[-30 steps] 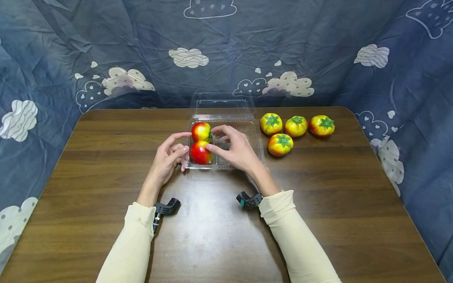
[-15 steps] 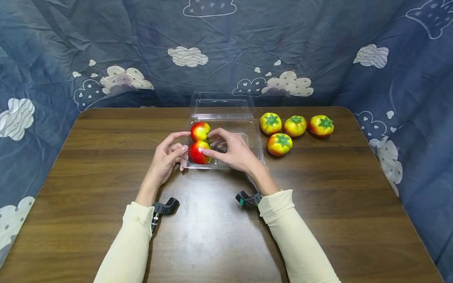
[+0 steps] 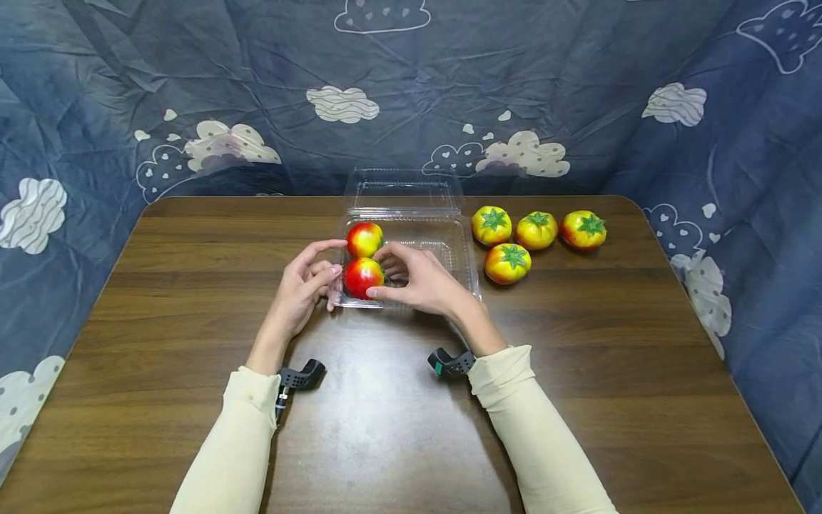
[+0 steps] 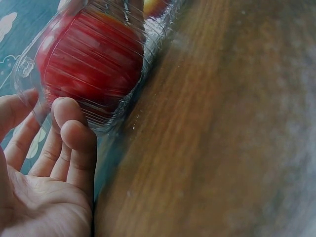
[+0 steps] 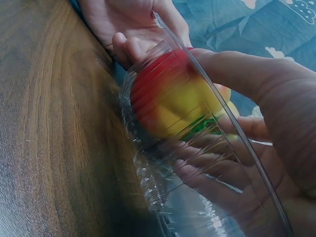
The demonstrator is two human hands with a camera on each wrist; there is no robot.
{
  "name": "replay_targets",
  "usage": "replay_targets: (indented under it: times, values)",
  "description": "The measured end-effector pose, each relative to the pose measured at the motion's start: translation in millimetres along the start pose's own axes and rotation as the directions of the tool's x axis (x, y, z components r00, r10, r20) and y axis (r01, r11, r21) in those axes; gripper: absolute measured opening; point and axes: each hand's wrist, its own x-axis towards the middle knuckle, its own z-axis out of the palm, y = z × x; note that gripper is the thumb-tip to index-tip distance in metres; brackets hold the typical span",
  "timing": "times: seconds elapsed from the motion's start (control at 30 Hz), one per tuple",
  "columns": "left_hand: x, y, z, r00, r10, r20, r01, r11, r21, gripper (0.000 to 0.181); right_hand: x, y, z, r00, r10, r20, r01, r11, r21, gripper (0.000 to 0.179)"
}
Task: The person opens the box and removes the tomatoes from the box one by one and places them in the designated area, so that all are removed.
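Observation:
Two red-and-yellow tomatoes lie along the left side of a lidded clear plastic container point(image 3: 443, 243), one behind the other. My right hand point(image 3: 427, 282) reaches over it and holds the near tomato point(image 3: 362, 275), thumb on the front and fingers around its right far side. In the right wrist view, this tomato point(image 5: 165, 98) shows through the ribbed wall, green leaves turned towards my fingers. The far tomato point(image 3: 364, 238) sits just behind. My left hand point(image 3: 300, 289) grips the container's left rim; in the left wrist view, its fingertips point(image 4: 69, 111) touch the plastic beside red fruit.
Right of the container, several more tomatoes point(image 3: 507, 263) with green star-shaped tops sit on the wooden table point(image 3: 359, 428). The container's lid point(image 3: 404, 189) stands open at the back, near the table's far edge. A blue cloud-patterned cloth point(image 3: 411, 86) hangs behind.
My right thumb has slid down towards the front of the near tomato, and its fingers have moved nearer, off the far tomato's right side. The left hand keeps its place.

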Motion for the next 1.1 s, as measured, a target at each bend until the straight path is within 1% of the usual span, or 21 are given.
replay_targets:
  times: [0.2,0.47,0.63,0.8,0.93,1.1]
  values:
    - [0.1,0.0,-0.1,1.000,0.005,-0.004,-0.005,1.000,-0.004,0.044,-0.5,-1.3,-0.4,1.000,0.020,0.007,-0.020,1.000,-0.007,0.051]
    - [-0.2,-0.3,-0.3,1.000,-0.005,-0.011,0.005,1.000,-0.002,0.043,-1.6,-1.9,-0.9,0.999,0.026,0.020,-0.028,0.997,0.065,0.053]
    - [-0.1,0.0,-0.6,1.000,0.003,-0.006,-0.003,1.000,-0.004,0.043,-0.3,-1.7,-1.7,1.000,0.000,0.018,-0.001,0.996,0.092,0.060]
    - [-1.3,-0.9,-1.7,1.000,0.006,-0.006,-0.006,1.000,-0.008,0.043,0.0,-1.4,-2.1,0.999,-0.041,0.031,0.039,0.997,0.063,0.064]
    - [-2.0,-0.3,-1.4,1.000,0.003,-0.004,-0.003,1.000,-0.002,0.043,-0.8,-0.8,-2.4,0.997,-0.074,0.036,0.073,0.997,0.032,0.064]
    - [-0.9,1.5,-1.0,1.000,0.001,-0.004,-0.001,1.000,0.011,0.043,-0.8,-0.7,-3.0,0.996,-0.090,0.026,0.089,0.995,0.039,0.061]
